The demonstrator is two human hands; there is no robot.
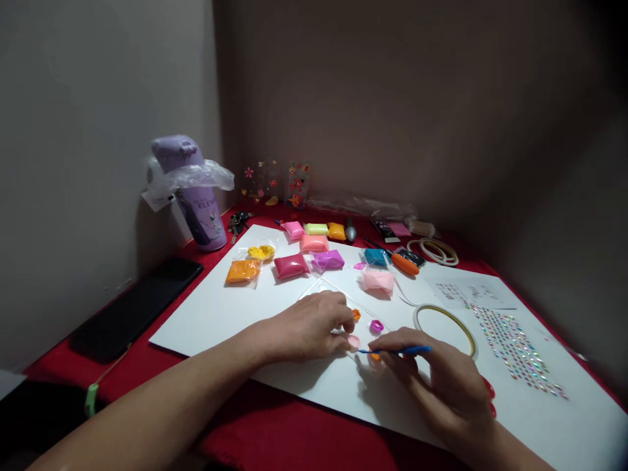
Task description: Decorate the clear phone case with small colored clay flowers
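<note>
Across the white board (196,317), packets (291,266) lie beyond the left hand (314,327), grip unclear, and right hand (444,376), clasping a blue tool (417,350).

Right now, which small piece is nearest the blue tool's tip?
The pale pink piece, beside the left hand; the purple piece and orange pieces sit farther off.

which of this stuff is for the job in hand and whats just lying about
Likely the job's:
blue tool in the right hand
pale pink piece by the left hand
purple piece
crimson packet
white board

Probably just lying about:
purple bottle
black phone
keys
</note>
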